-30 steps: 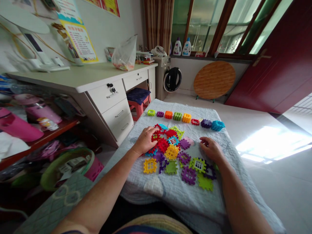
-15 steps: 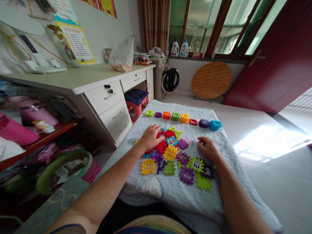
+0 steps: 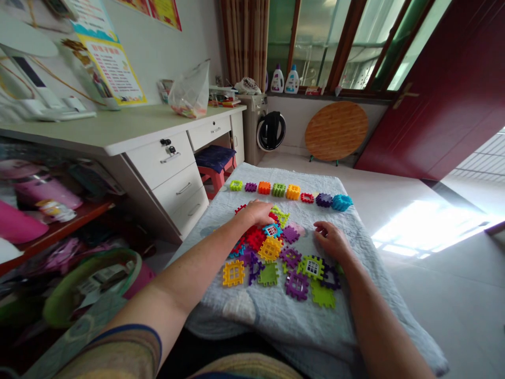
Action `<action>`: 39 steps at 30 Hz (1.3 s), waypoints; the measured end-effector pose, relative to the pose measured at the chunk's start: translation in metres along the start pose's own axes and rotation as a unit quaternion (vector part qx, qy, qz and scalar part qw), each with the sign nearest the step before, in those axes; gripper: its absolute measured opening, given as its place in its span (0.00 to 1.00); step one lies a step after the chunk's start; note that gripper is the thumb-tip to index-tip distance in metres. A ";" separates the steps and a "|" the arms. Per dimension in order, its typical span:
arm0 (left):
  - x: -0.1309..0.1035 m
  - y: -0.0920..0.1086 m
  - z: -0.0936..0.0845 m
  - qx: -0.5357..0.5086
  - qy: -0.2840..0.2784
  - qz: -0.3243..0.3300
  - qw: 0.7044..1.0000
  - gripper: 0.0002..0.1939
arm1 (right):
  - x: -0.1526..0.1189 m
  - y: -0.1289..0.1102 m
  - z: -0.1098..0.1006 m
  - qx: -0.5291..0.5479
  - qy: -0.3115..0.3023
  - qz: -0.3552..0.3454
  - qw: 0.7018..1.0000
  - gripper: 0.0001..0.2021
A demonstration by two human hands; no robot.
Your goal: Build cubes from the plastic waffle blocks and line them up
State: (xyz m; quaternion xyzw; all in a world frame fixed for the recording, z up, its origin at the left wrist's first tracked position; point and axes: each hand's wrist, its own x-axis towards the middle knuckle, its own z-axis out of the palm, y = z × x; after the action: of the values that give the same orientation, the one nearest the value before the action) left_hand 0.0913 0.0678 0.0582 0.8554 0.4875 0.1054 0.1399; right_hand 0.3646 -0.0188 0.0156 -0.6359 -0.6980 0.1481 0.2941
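Note:
My left hand (image 3: 260, 212) is over the far side of a loose pile of plastic interlocking blocks. Its fingers are partly in view and look extended, though the tips are hard to make out. Under and beside it lie red pieces (image 3: 255, 239), a blue window piece (image 3: 272, 230) and a lime-green openwork piece (image 3: 280, 216). My right hand (image 3: 331, 239) rests on the cloth right of the pile, fingers loosely bent and apart, holding nothing. Nearest to it are a purple piece (image 3: 291, 234) and a lime window piece (image 3: 312, 267). Yellow pieces (image 3: 270, 248) lie mid-pile.
Across the far side of the cloth-covered table (image 3: 244, 310) runs a row of assembled blocks, from a lime cube (image 3: 235, 185) to a blue rounded one (image 3: 342, 202). A white desk (image 3: 158, 173) stands left, with a stool (image 3: 215, 160) beneath. A round wooden board (image 3: 336, 130) leans behind.
My left hand has shifted right and slightly away across the pile, exposing red pieces behind the wrist. My right hand stays at the same spot on the cloth. The view has turned slightly.

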 end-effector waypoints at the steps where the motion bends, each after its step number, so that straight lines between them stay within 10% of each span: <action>1: 0.002 0.002 0.000 0.010 -0.011 -0.011 1.000 0.23 | 0.000 0.000 0.000 -0.001 -0.001 -0.001 1.000 0.15; 5: 0.005 0.011 -0.004 0.060 -0.048 -0.052 0.996 0.33 | 0.000 0.000 0.000 -0.004 -0.004 -0.005 1.000 0.15; 12: -0.035 0.005 -0.041 -0.023 0.136 -0.019 0.990 0.29 | -0.001 0.001 0.001 -0.002 -0.003 -0.010 1.000 0.16; 15: -0.066 -0.007 -0.051 -0.032 0.127 -0.058 0.990 0.29 | 0.000 0.002 0.002 -0.005 -0.001 -0.012 1.000 0.16; 21: -0.103 -0.021 -0.032 0.005 0.083 -0.066 0.994 0.27 | -0.001 0.003 0.003 -0.001 0.002 -0.017 1.000 0.15; 39: -0.093 -0.020 -0.025 0.016 0.079 -0.077 0.994 0.26 | -0.001 0.002 0.002 -0.008 -0.010 -0.014 1.000 0.16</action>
State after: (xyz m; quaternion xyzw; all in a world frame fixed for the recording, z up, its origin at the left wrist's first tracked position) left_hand 0.0201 0.0008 0.0708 0.8064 0.5631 0.1539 0.0951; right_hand 0.3650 -0.0190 0.0129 -0.6269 -0.7108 0.1453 0.2839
